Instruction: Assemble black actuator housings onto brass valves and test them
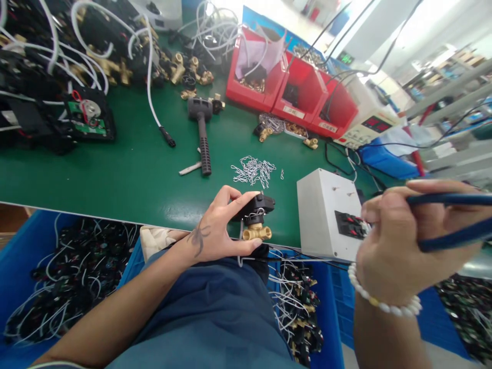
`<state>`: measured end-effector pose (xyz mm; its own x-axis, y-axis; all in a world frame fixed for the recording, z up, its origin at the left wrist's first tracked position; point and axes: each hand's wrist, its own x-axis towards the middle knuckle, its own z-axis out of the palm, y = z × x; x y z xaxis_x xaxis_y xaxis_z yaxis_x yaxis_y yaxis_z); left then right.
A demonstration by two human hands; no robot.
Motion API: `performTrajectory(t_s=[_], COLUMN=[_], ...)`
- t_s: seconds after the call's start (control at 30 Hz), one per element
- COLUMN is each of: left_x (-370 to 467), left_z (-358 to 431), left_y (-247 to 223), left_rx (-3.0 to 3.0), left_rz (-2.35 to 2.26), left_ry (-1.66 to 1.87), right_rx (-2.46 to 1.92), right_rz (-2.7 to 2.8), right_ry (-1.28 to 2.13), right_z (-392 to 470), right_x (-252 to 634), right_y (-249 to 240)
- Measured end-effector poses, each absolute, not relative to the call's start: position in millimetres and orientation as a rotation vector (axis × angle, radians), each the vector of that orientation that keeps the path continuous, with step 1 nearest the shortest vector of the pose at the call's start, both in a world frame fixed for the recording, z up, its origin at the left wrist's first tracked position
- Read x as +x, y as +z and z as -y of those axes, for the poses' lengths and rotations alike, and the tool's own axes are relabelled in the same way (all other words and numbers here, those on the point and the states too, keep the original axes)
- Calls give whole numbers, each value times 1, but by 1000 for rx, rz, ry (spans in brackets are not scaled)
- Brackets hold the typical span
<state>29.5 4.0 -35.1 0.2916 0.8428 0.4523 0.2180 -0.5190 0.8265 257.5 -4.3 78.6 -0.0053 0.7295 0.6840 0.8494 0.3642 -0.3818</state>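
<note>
Below, a green table (154, 177) in a cluttered workshop, left hand (221, 225) gripping a brass valve (257, 233), right around blue handles (453, 220).

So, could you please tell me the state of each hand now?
Left hand: closed around a black unit with a brass fitting.
Right hand: closed on blue handles; whether its fingertips pinch anything cannot be told.

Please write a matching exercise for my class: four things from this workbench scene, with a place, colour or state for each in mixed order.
Things
1. Black-and-brass part
2. Beaded bracelet
3. Wire clips
4. Open-fronted bins

Matches
A. Loosely heaped on the green bench
B. Red
C. Held in the left hand
D. Around the wrist of the right hand

Pairs: 1-C, 2-D, 3-A, 4-B
</note>
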Motion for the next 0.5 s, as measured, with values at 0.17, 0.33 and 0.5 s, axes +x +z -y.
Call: performTrajectory(t_s=[0.17,0.33,0.5], left_x=[28,29,29], left_z=[-4,-4,-5], left_y=[-34,-34,-35], left_rx=[1892,1900,1912], left_rz=[-966,-979,-954], left_ry=[1193,1187,1224], right_rx=[-1433,-1372,-1363], right_rz=[2386,1802,2478], right_ry=[132,-198,91], right_z=[5,6,5], right_x=[255,256,256], right_y=[79,81,79])
